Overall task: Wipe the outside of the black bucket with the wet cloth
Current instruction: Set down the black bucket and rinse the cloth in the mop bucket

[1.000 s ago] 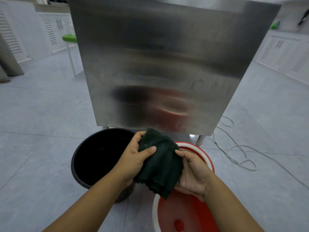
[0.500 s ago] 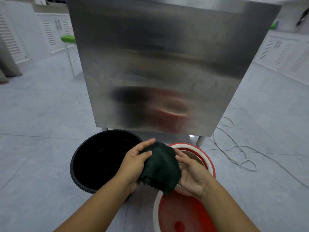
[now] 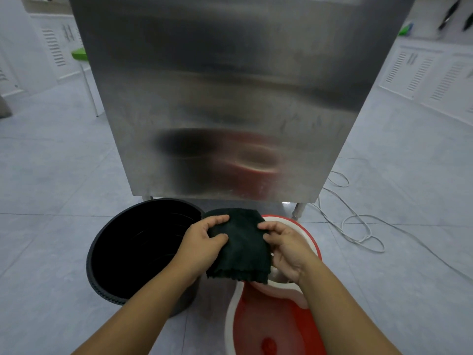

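The black bucket (image 3: 110, 283) stands upright on the floor at lower left, its dark inside open to me. A dark green cloth (image 3: 242, 247) hangs between my hands, just right of the bucket's rim and above the red tub. My left hand (image 3: 204, 242) pinches the cloth's left edge, thumb on top. My right hand (image 3: 284, 247) grips its right edge. The cloth's frayed lower hem hangs free and is apart from the bucket wall.
A red and white mop bucket (image 3: 271, 319) sits right of the black bucket, below my right arm. A steel cabinet (image 3: 220, 98) on legs stands close behind both. A white cable (image 3: 355, 226) loops on the grey tiled floor at right. A green stool (image 3: 79, 53) stands far left.
The cloth was bunched and held higher; both hands have lowered it and spread it flatter between them. The view has tilted down a little.
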Tool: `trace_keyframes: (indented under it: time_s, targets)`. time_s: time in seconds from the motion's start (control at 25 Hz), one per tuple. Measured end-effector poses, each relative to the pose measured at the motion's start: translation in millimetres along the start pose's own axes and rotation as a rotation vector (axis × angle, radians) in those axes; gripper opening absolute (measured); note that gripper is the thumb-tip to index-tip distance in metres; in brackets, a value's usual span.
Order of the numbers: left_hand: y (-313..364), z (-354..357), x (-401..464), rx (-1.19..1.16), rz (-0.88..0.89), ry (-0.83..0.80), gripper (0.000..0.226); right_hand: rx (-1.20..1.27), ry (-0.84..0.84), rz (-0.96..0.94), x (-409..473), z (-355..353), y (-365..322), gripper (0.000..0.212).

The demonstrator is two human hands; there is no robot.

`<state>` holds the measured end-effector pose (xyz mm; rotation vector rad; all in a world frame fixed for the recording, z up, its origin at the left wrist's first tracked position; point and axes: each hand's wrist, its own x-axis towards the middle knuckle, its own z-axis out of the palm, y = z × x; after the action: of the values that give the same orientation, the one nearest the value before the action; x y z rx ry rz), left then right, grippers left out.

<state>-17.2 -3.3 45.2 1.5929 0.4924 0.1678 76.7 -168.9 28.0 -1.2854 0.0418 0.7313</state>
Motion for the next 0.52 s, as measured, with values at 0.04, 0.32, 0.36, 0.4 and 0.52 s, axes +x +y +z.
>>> trace_keyframes:
  time_s: [0.04,0.32,0.36,0.4,0.52]
  targets:
    - [-1,1,6,0.078,0.006,-0.017,0.044,-0.048,-0.009,0.007,6,-4,0,0.033]
    - [-16,24,59,0.810,0.061,-0.173,0.062,-0.866,-0.020,-0.047,39,-25,7,0.065]
    - [-20,30,65,0.896,0.055,-0.199,0.059,-0.954,-0.019,-0.065,42,-26,10,0.069]
    - [-24,36,70,0.966,0.048,-0.226,0.054,-1.010,-0.017,-0.076,44,-27,13,0.072]
    - [-41,49,84,1.108,0.005,-0.276,0.049,-1.133,-0.003,-0.091,55,-31,19,0.076]
